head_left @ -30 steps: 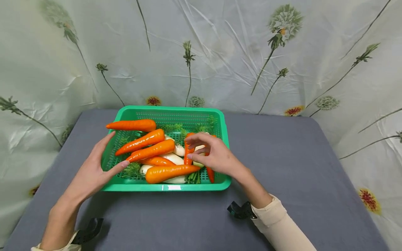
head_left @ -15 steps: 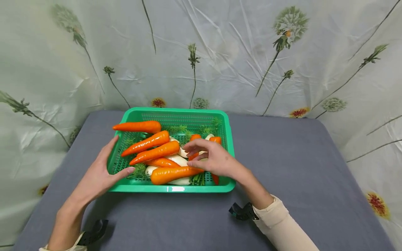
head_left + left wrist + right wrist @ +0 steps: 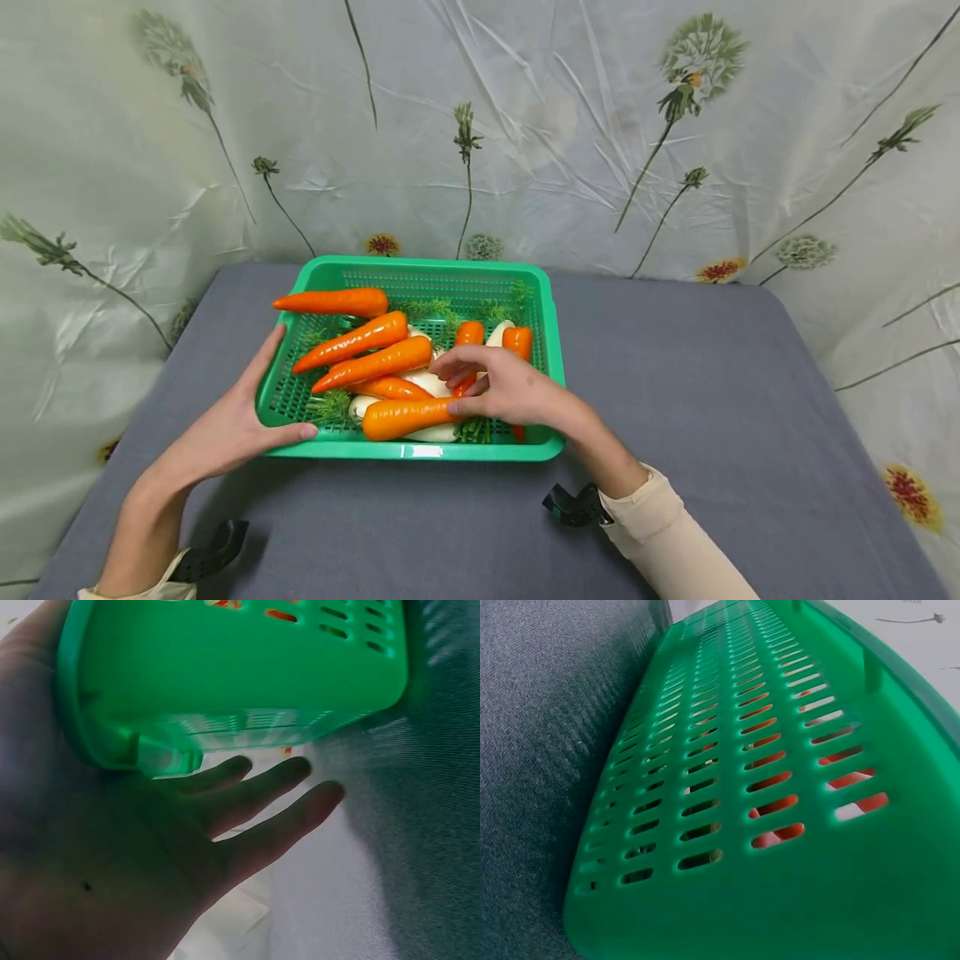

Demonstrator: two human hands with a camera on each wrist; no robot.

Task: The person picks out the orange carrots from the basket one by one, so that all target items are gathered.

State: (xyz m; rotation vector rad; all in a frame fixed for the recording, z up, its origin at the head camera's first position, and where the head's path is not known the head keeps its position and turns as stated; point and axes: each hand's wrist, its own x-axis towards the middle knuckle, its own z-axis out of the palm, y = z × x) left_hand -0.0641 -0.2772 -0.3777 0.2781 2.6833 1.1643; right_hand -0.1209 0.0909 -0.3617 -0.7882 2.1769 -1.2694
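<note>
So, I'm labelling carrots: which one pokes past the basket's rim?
The rearmost carrot, at the left: its tip crosses the rim of the green basket; the other visible carrots lie inside.

No text, label, brand, number or sign can be read in any of the views. On the near rim of the green basket point(image 3: 495, 452), a pale patch point(image 3: 422, 451) is seen around the middle; it cannot be told whether it is a label or a reflection, and no lettering can be made out on it. On the black wrist mount point(image 3: 572, 506) nearest the basket's near right corner, any marking is too small to be made out. In the right wrist view, a small grey mark point(image 3: 912, 601) beyond the basket's rim is cut off by the frame edge and cannot be deciphered.
</note>
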